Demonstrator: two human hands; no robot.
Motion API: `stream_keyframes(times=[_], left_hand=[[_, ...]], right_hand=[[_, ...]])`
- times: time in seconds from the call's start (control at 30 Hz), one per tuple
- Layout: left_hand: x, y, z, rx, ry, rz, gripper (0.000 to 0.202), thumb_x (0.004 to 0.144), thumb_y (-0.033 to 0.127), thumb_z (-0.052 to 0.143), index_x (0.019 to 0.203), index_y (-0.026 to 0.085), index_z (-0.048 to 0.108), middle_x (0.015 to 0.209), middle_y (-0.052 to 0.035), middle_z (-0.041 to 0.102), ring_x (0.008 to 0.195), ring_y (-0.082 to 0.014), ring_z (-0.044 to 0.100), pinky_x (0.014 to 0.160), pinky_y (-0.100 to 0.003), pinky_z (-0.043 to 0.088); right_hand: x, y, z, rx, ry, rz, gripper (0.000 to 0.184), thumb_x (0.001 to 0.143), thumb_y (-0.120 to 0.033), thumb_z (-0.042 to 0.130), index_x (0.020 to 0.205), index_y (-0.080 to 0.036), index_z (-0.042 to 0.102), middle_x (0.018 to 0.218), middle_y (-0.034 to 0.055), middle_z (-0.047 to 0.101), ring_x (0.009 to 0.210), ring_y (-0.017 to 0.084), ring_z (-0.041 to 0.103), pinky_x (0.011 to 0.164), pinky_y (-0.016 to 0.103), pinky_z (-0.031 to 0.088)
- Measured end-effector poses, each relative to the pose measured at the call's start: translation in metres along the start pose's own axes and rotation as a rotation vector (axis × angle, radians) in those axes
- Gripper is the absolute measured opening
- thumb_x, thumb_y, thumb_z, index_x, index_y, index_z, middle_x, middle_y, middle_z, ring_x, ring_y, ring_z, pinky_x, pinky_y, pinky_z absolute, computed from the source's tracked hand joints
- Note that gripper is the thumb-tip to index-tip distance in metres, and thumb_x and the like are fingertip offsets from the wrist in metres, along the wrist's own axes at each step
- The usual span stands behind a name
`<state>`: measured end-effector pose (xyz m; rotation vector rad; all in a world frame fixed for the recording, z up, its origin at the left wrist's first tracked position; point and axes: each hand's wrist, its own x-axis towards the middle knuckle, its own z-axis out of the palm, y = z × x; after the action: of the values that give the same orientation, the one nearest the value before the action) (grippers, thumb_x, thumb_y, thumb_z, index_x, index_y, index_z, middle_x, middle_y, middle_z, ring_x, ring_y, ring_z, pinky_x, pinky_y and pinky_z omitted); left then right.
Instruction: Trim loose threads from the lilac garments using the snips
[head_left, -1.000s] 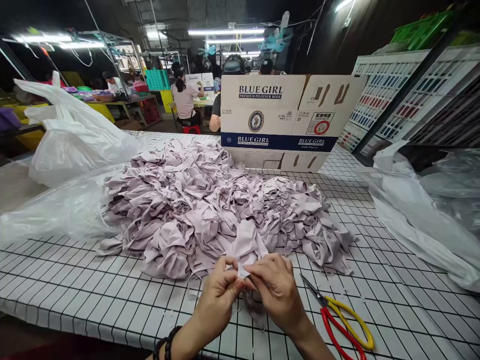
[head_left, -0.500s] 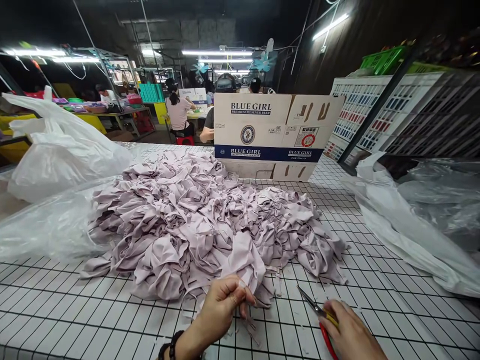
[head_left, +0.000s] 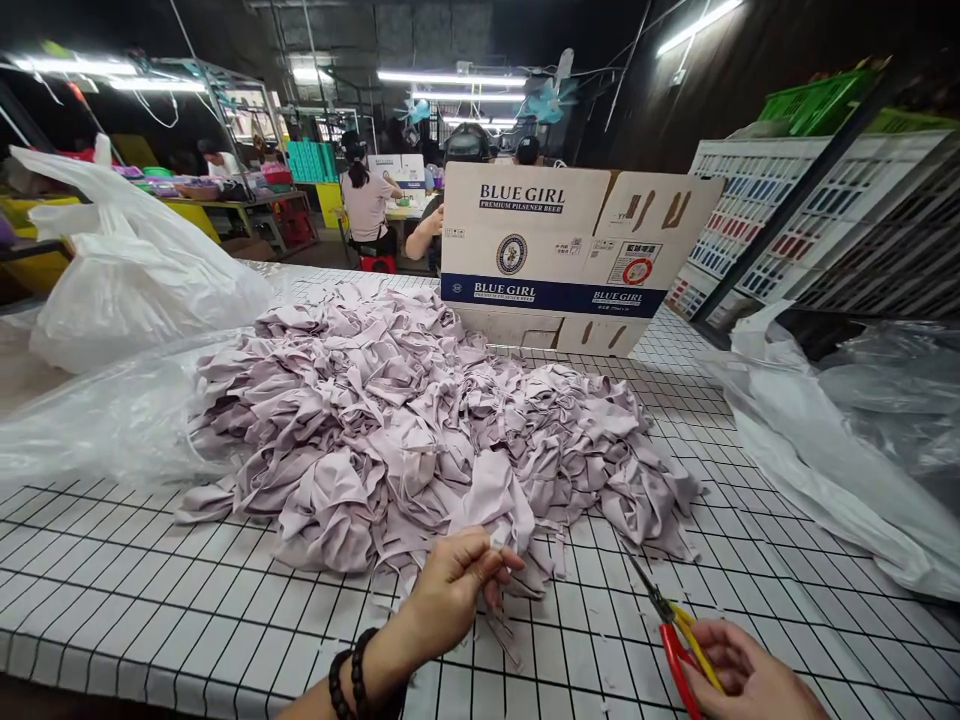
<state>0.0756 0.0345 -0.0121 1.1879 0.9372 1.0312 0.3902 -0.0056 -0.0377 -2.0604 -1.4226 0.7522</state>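
Note:
My left hand (head_left: 454, 590), with dark beads at the wrist, is closed in a pinch on the edge of a pale mauve fabric piece (head_left: 495, 495). Thin straps of the same cloth dangle below its fingers. At the lower right, my right hand (head_left: 742, 670) has its fingers curled round the handles of small scissors (head_left: 671, 625), one handle red and one yellow. The blades point away from me, up and to the left. Directly beyond my left hand rises a large heap of mauve fabric pieces (head_left: 352, 400).
A white and blue cardboard box (head_left: 555, 235) stands behind the heap. Plastic bags lie at left (head_left: 127, 270) and right (head_left: 825, 450). Small scraps dot the checked tabletop (head_left: 187, 620). Crates (head_left: 810, 220) are stacked at right; people sit at tables behind.
The view has shifted, moving the scene slightly right and up. My right hand has moved a little right, and more of the scissors' handles shows. My left hand keeps its pinch on the fabric.

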Motion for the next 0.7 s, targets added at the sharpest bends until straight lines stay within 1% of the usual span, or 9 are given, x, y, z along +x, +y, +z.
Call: stream_keyframes(times=[0.07,0.1,0.17,0.2,0.27,0.3,0.37,0.53,0.7], left_hand=[[0.000,0.002,0.001,0.043,-0.018,0.020,0.044,0.088,0.050,0.053,0.083,0.011,0.072,0.073,-0.0029,0.057,0.053,-0.0100,0.052,0.054,-0.023,0.042],[-0.001,0.004,0.002,0.066,-0.028,0.027,0.043,0.089,0.049,0.052,0.084,0.011,0.072,0.073,-0.0029,0.056,0.054,-0.0101,0.052,0.054,-0.023,0.042],[-0.001,0.007,0.002,0.120,-0.045,0.046,0.041,0.091,0.046,0.049,0.085,0.012,0.072,0.072,-0.0026,0.056,0.054,-0.0105,0.052,0.054,-0.023,0.042],[-0.002,0.009,0.002,0.153,-0.048,0.066,0.040,0.092,0.045,0.049,0.082,0.012,0.071,0.070,-0.0023,0.055,0.055,-0.0110,0.052,0.055,-0.023,0.042],[-0.003,0.012,0.001,0.224,-0.048,0.120,0.040,0.093,0.041,0.048,0.071,0.014,0.068,0.066,-0.0018,0.053,0.059,-0.0124,0.052,0.058,-0.023,0.041],[-0.004,0.014,0.000,0.253,-0.044,0.145,0.040,0.093,0.039,0.048,0.067,0.014,0.066,0.064,-0.0017,0.053,0.060,-0.0130,0.052,0.059,-0.023,0.041],[-0.005,0.016,-0.001,0.283,-0.040,0.174,0.040,0.094,0.035,0.048,0.062,0.015,0.062,0.063,-0.0017,0.053,0.063,-0.0136,0.051,0.060,-0.023,0.040],[-0.005,0.012,-0.003,0.278,-0.048,0.177,0.034,0.093,0.030,0.049,0.066,0.016,0.063,0.064,-0.0017,0.054,0.063,-0.0137,0.051,0.061,-0.023,0.039],[-0.004,0.009,-0.004,0.247,-0.054,0.137,0.031,0.092,0.030,0.051,0.067,0.015,0.065,0.066,-0.0017,0.053,0.061,-0.0130,0.050,0.059,-0.023,0.038]], right_hand=[[-0.011,-0.028,0.005,0.137,-0.011,-0.075,0.030,0.059,-0.045,0.067,0.077,-0.024,0.054,0.069,0.0038,0.068,0.064,0.021,0.066,0.059,0.028,0.054],[-0.018,-0.045,0.009,0.140,-0.019,-0.127,0.031,0.060,-0.044,0.069,0.079,-0.024,0.052,0.068,0.0008,0.065,0.062,0.019,0.064,0.057,0.026,0.053],[-0.031,-0.081,0.018,0.038,-0.058,-0.236,0.033,0.062,-0.041,0.071,0.080,-0.026,0.048,0.061,-0.0053,0.057,0.053,0.014,0.056,0.050,0.023,0.049],[-0.036,-0.098,0.022,-0.013,-0.073,-0.286,0.034,0.062,-0.040,0.072,0.081,-0.026,0.047,0.061,-0.0062,0.056,0.053,0.014,0.055,0.050,0.022,0.048],[-0.040,-0.122,0.029,-0.075,-0.089,-0.376,0.034,0.064,-0.039,0.072,0.083,-0.027,0.046,0.067,-0.0049,0.059,0.060,0.016,0.058,0.054,0.024,0.050],[-0.041,-0.129,0.032,-0.090,-0.092,-0.411,0.033,0.066,-0.039,0.070,0.083,-0.027,0.046,0.071,-0.0037,0.061,0.065,0.017,0.061,0.058,0.025,0.051],[-0.037,-0.136,0.036,-0.118,-0.103,-0.464,0.031,0.069,-0.038,0.068,0.084,-0.027,0.044,0.076,-0.0022,0.063,0.070,0.019,0.063,0.063,0.028,0.052],[-0.027,-0.133,0.040,-0.202,-0.123,-0.574,0.028,0.072,-0.035,0.066,0.084,-0.026,0.041,0.077,-0.0008,0.063,0.069,0.020,0.064,0.062,0.031,0.053],[-0.027,-0.134,0.042,-0.259,-0.100,-0.599,0.026,0.075,-0.035,0.063,0.085,-0.026,0.040,0.077,-0.0011,0.062,0.071,0.020,0.064,0.062,0.032,0.054]])
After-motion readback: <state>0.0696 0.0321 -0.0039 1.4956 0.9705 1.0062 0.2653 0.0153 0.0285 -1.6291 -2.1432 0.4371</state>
